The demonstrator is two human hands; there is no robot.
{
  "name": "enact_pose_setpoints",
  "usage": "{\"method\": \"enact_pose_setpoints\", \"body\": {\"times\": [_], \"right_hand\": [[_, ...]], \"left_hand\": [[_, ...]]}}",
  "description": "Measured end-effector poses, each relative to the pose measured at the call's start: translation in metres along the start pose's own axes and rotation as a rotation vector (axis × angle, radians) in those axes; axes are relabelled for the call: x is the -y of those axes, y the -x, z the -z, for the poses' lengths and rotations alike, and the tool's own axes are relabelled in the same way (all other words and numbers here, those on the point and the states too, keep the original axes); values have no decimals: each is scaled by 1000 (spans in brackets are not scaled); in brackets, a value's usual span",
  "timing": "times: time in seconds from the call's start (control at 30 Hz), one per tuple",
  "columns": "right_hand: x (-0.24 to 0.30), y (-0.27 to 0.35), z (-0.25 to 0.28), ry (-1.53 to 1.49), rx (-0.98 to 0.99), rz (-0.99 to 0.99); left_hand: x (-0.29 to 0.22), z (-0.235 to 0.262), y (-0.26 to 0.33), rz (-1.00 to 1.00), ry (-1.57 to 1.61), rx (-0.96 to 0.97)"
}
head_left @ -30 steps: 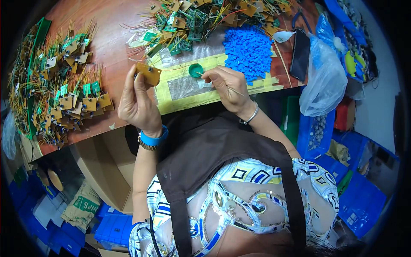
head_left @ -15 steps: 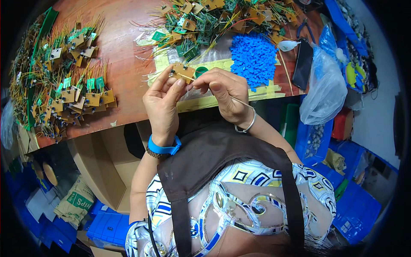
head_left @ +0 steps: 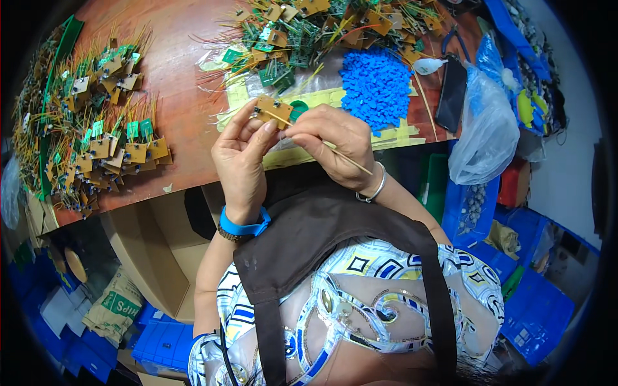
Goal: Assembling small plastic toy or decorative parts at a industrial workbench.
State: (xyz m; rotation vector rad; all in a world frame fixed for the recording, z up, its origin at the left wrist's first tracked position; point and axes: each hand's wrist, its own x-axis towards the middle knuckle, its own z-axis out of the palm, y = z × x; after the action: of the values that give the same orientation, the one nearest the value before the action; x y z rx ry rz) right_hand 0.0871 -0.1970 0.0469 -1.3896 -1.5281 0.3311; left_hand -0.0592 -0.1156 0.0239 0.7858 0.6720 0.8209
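Note:
Between the thumb and fingers of my left hand [head_left: 241, 157] is a small tan circuit board [head_left: 277, 109] with dark components, raised above the table's front edge. My right hand [head_left: 340, 136] pinches a thin wooden stick [head_left: 351, 160]; its front end reaches the lower part of the board, and its back end sticks out past my palm. The contact point is too small to make out. Just behind my fingers a green round thing [head_left: 298, 110] rests on the yellow-taped mat, partly hidden by my right hand.
Small blue pieces [head_left: 376, 89] lie heaped beyond my right hand. Wired boards pile up at the back [head_left: 306, 48] and on the left [head_left: 106, 151]. A dark phone [head_left: 453, 95] and clear plastic bag [head_left: 483, 138] are on the right. Below the table stands an open cardboard box [head_left: 148, 251].
The stick has turned in my right hand, its back end now lower and nearer my palm. My right fingers have curled in further. The board stays nearly in place.

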Motion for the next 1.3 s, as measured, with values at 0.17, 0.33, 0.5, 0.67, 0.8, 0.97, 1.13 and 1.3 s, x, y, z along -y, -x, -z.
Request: {"method": "enact_pose_setpoints", "body": {"times": [0.17, 0.33, 0.5, 0.67, 0.8, 0.97, 1.13, 1.3], "right_hand": [[-17, 43, 45, -191, -274, -224], [-38, 99, 80, 167, -157, -335], [-47, 86, 68, 139, -51, -380], [-53, 67, 57, 129, -30, -286], [-53, 56, 48, 204, -71, -185], [-50, 44, 35, 336, -76, 1], [-52, 39, 26, 569, -96, 22], [-51, 39, 24, 491, -122, -23]], "left_hand": [[-5, 10, -3, 26, 10, -45], [-8, 7, -7, 90, 34, 10], [-7, 6, -6, 97, 87, 3], [-9, 3, 1, 100, 97, -8], [-11, 5, 2, 60, 94, -37], [-16, 5, -3, 25, 121, -59], [-23, 2, -5, 8, 175, -46], [-19, 7, -8, 33, 214, -106]]}}
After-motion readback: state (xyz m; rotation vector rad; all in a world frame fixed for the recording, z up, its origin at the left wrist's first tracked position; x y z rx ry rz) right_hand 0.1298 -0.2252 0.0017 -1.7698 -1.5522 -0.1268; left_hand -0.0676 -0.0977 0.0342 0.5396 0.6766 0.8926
